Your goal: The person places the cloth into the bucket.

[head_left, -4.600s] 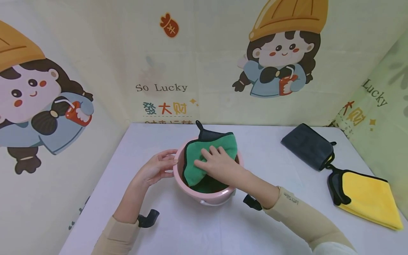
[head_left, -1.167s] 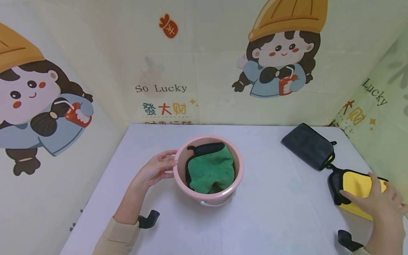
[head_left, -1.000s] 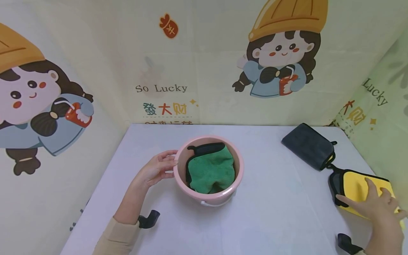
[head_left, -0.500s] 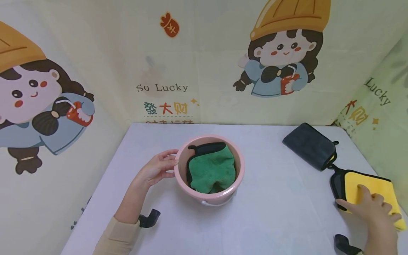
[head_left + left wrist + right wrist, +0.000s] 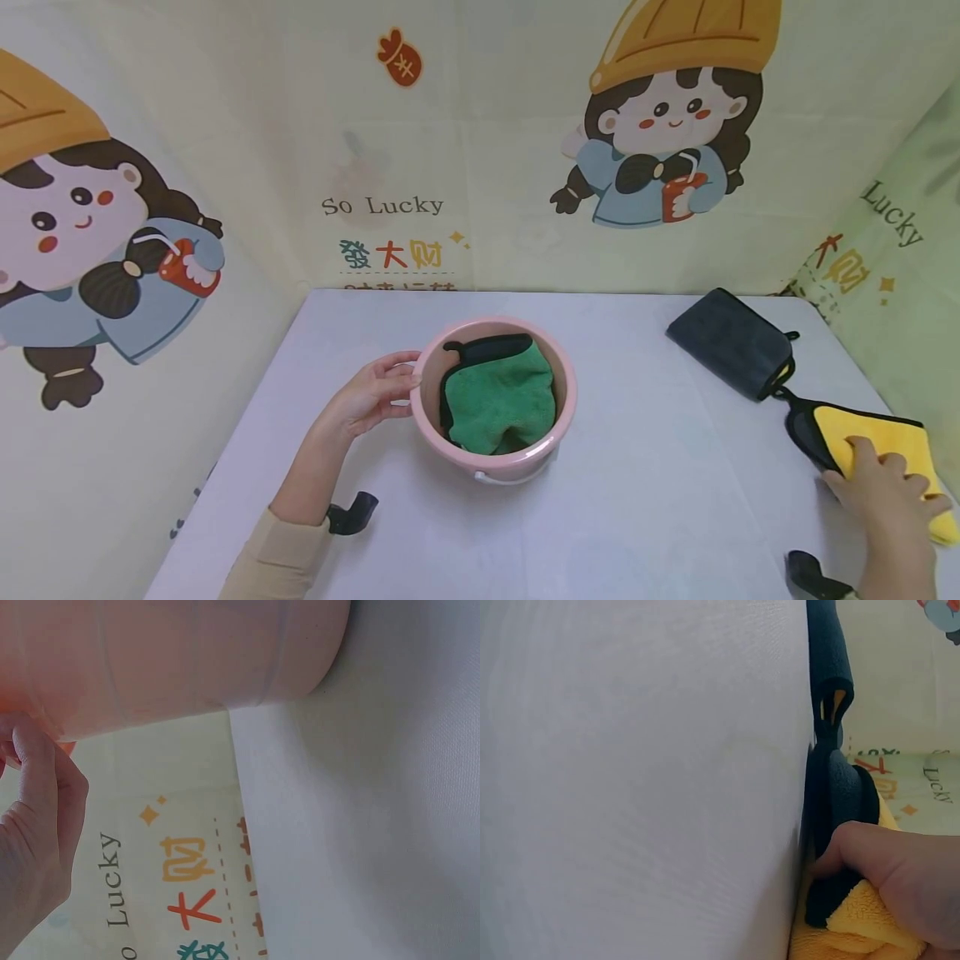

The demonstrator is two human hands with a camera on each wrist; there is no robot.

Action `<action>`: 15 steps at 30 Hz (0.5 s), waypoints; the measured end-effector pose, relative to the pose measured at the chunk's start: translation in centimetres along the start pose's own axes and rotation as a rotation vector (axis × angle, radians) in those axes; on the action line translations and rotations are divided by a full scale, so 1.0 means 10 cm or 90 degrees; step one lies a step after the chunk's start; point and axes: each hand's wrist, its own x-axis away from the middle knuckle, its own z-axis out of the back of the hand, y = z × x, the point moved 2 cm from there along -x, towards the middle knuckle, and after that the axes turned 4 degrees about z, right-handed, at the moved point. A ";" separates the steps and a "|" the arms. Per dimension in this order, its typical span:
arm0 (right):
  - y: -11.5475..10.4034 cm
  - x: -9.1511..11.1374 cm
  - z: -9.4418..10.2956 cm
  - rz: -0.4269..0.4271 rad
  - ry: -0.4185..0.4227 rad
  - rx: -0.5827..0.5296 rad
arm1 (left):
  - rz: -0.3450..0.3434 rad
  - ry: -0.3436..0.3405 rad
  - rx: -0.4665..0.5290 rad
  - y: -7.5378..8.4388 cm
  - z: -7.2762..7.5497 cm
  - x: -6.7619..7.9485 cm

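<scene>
A pink bucket with a white handle stands mid-table, and a folded green towel with black trim lies inside it. My left hand holds the bucket's left rim with its fingertips; in the left wrist view the hand is at the bucket wall. At the far right, my right hand grips the near edge of a folded yellow towel with dark trim. The right wrist view shows the thumb pressed against the towel's dark edge, the yellow cloth bunching beneath the hand.
A folded dark grey towel lies behind the yellow one, its lower corner by the yellow towel's hanging loop. The white table meets a printed cloth backdrop at its back edge.
The green towel has gone down into the bucket. My right hand has left it, reached the yellow towel, and now its fingers close on the near edge, bending it. The left hand has stayed put.
</scene>
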 end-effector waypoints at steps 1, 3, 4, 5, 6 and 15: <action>0.01 -0.02 0.00 -0.002 0.001 0.001 | -0.001 -0.001 0.000 0.00 0.00 0.00; 0.03 -0.06 -0.01 -0.006 0.001 -0.002 | -0.001 -0.001 0.002 0.00 0.00 0.00; 0.04 -0.08 -0.02 -0.008 0.001 -0.004 | 0.000 0.001 0.004 0.00 0.00 0.00; 0.05 -0.10 -0.02 -0.011 0.002 -0.006 | -0.001 0.000 0.003 0.00 0.00 0.01; 0.06 -0.11 -0.02 -0.013 0.006 -0.008 | 0.000 0.002 0.006 0.00 0.00 0.01; 0.02 -0.02 0.11 0.009 0.101 -0.037 | 0.007 0.005 0.008 0.00 -0.01 0.02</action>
